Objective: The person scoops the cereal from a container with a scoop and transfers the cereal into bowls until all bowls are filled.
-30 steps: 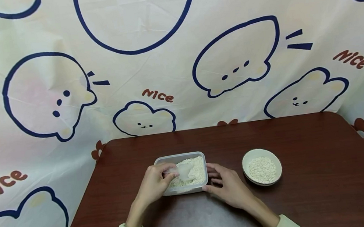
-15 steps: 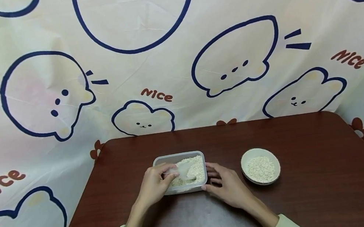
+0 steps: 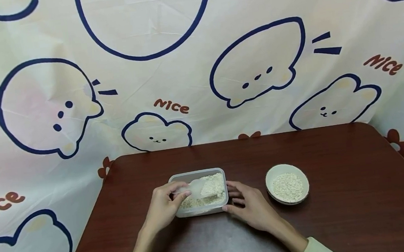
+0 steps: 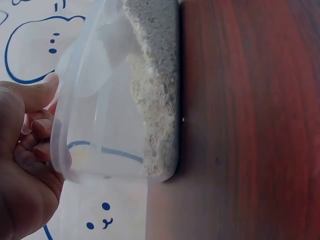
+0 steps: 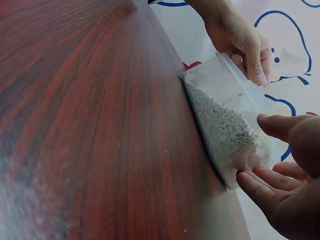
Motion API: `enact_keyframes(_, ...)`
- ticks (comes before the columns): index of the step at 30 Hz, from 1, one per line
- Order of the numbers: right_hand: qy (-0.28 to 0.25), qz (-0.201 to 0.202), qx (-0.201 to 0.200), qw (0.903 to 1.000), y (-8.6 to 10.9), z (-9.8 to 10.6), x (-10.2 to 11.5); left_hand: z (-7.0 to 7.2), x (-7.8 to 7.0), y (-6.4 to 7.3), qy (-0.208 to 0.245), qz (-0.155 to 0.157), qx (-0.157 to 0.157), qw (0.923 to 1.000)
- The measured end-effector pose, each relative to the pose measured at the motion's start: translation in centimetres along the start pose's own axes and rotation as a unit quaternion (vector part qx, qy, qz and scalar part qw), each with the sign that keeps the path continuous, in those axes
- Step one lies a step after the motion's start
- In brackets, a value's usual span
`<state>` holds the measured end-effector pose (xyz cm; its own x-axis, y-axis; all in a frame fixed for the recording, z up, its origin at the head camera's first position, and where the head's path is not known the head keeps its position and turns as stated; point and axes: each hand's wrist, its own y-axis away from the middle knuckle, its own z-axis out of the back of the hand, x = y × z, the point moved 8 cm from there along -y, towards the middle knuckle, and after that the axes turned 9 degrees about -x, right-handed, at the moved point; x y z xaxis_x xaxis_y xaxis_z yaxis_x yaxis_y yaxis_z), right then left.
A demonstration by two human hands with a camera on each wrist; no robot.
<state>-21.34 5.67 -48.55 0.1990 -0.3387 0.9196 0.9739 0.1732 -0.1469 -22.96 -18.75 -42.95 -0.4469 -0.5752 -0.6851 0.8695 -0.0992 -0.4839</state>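
Note:
In the head view, my left hand pinches the handle of a translucent scoop between thumb and fingers. The scoop's bowl is inside a clear plastic container, against the pale flakes that look like oats. The flakes slope down from the container's right end. My right hand rests its extended fingertips and thumb on that end. Through the container's wall, the left wrist view shows the cloudy scoop above the flakes. In the right wrist view, my right thumb lies near the rim, fingers along the wall.
A white bowl filled with similar flakes stands to the right of the container. Both sit on a dark red-brown wooden table. Behind it hangs a cartoon-printed cloth.
My left hand has drawn the scoop a little leftward within the container. My right hand keeps its contact with the container's end. The head view has shifted slightly.

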Motion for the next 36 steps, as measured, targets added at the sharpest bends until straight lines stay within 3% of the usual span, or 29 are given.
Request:
enact_keyframes(22, -0.007, -0.01, -0.003, 0.9999, 0.1, 0.7, 0.3, 4.3, 0.8, 0.2, 0.029, 0.028, -0.065, 0.997)
enact_keyframes(29, -0.01, -0.01, -0.003, 0.9999, 0.2, 1.1, 0.8, 4.6, 0.5, -0.2, 0.038, 0.031, -0.075, 0.996)
enact_keyframes(36, -0.014, 0.005, -0.007, 0.9999, 0.5, 2.2, 1.5, 4.2, -0.4, -0.9, 0.074, 0.027, -0.075, 0.9941)
